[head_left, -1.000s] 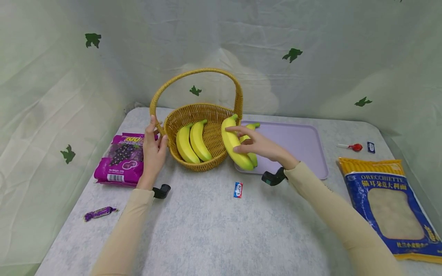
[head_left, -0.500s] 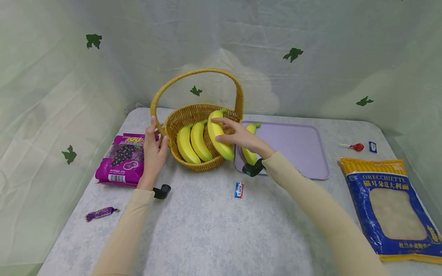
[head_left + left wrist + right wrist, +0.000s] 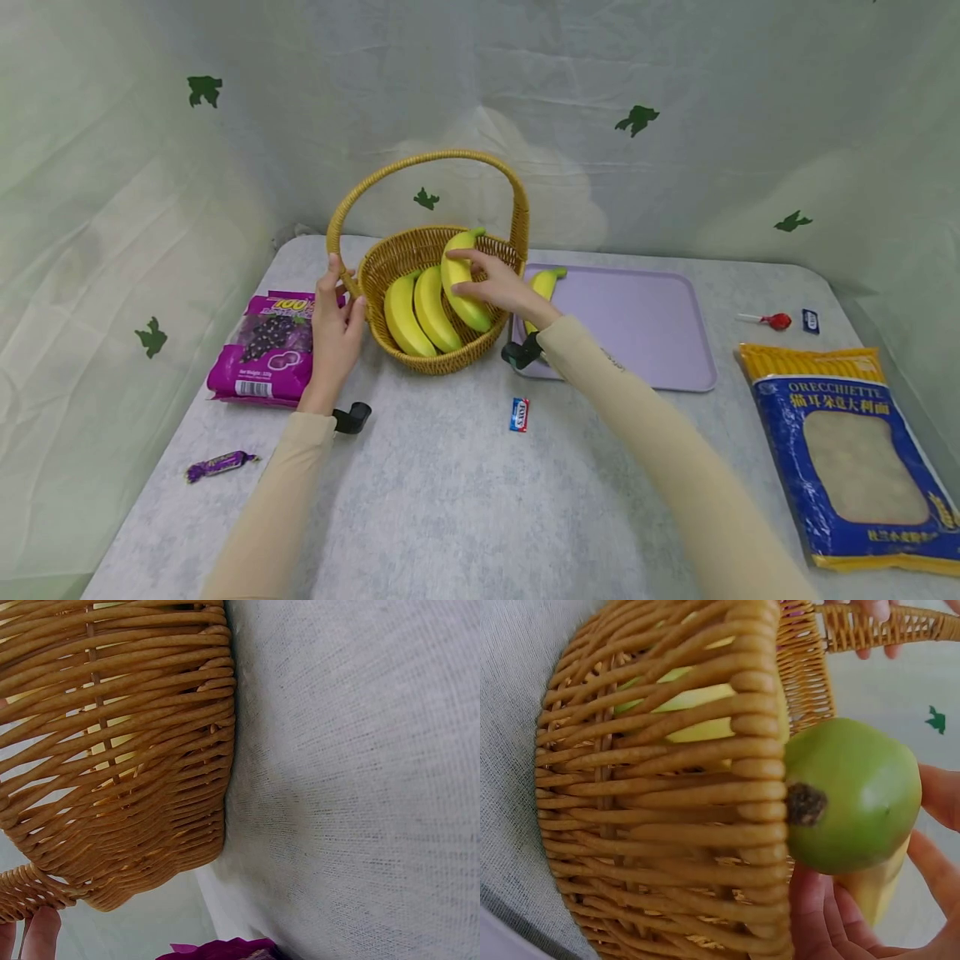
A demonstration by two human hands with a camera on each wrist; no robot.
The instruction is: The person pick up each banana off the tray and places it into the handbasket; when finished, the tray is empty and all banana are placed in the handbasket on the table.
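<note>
A wicker basket (image 3: 465,360) with a tall arched handle stands at the back of the table, with two bananas lying in its left half. My right hand (image 3: 501,285) grips a third banana (image 3: 459,279) over the basket's right half. In the right wrist view that banana's green end (image 3: 855,799) is right at the rim, fingers on both sides of it. At the basket's left, my left hand (image 3: 335,333) pinches the foot of the handle, and its fingertips (image 3: 41,934) show on the weave in the left wrist view. Another banana (image 3: 543,285) lies on the lilac tray, partly behind my right wrist.
The lilac tray (image 3: 637,325) sits right of the basket. A purple candy bag (image 3: 262,350) and a wrapped purple candy (image 3: 220,465) lie at left. In front is a small blue-red packet (image 3: 519,414). At right are a lollipop (image 3: 777,321), a dark packet (image 3: 810,321) and a pasta bag (image 3: 862,467).
My right hand has carried its banana leftward from above the tray to over the basket, then a little lower into it. My left hand has stayed at the handle.
</note>
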